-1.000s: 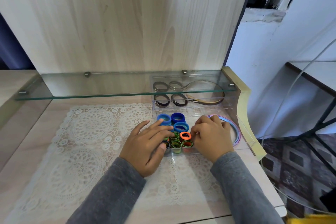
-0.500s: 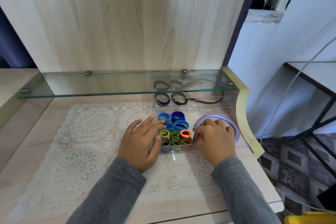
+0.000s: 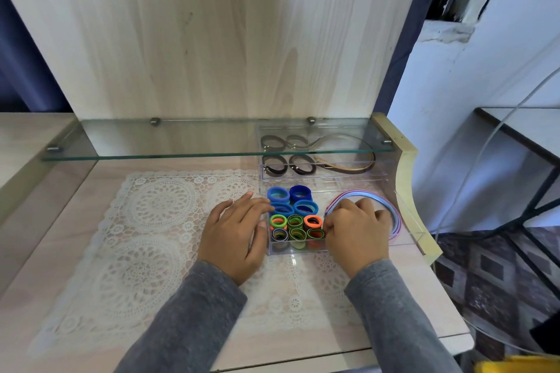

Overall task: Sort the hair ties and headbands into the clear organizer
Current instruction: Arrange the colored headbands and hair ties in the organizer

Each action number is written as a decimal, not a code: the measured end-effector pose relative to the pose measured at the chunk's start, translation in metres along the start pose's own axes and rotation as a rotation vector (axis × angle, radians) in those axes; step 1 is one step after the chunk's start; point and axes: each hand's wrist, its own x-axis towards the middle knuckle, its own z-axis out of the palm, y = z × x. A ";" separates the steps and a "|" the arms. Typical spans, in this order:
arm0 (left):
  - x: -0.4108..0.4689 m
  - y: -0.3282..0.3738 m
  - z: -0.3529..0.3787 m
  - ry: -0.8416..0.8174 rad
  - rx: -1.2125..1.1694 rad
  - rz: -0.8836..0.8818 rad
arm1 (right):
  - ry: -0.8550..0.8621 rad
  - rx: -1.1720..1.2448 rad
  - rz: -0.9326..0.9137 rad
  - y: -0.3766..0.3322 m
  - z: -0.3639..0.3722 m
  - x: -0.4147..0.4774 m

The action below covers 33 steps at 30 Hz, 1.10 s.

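The clear organizer [image 3: 406, 232] stands at the table's right end. Its back trays hold dark hair ties [image 3: 275, 164] and a brown headband [image 3: 348, 167]. Blue hair ties [image 3: 300, 194] fill the middle-left section, and small green and orange hair ties [image 3: 295, 228] the front-left one. Pastel headbands [image 3: 391, 215] arc through the right section. My left hand [image 3: 236, 232] lies flat with straight fingers against the organizer's left wall. My right hand [image 3: 356, 232] sits inside the arc, fingers curled over the headbands' left ends; its fingertips are hidden.
A white lace mat [image 3: 145, 236] covers the wooden tabletop. A glass shelf [image 3: 181, 139] hangs over the organizer's back trays. The table's raised side edge [image 3: 409, 179] is just right of the organizer, with a drop to the floor beyond. A wooden panel rises behind.
My left hand has drawn back off the small hair ties to the organizer's left wall. My right hand stays curled on the headbands, shifted slightly toward me.
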 end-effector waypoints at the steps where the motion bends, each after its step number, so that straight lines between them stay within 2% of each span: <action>1: 0.000 0.000 0.000 -0.003 0.001 -0.003 | -0.001 -0.005 -0.006 -0.001 0.000 0.000; 9: 0.000 0.000 0.001 0.013 -0.018 0.002 | 0.000 0.025 0.010 0.003 0.004 0.000; 13: -0.001 0.002 -0.002 0.003 0.009 -0.005 | 0.043 0.165 0.051 0.018 0.008 -0.001; 18: -0.003 0.004 -0.002 -0.062 0.118 -0.078 | 0.228 0.438 0.136 0.028 0.025 -0.001; 21: -0.003 0.004 -0.003 -0.099 0.137 -0.120 | 0.359 0.424 0.148 0.034 0.036 -0.002; 24: -0.005 0.007 -0.005 -0.096 0.141 -0.068 | 0.468 0.491 0.157 0.042 0.042 -0.004; 29: -0.014 0.012 -0.004 -0.144 0.169 -0.101 | 0.566 0.547 0.119 0.063 0.048 -0.009; 33: -0.019 0.015 -0.004 -0.140 0.166 -0.133 | 0.542 0.553 0.169 0.079 0.049 -0.015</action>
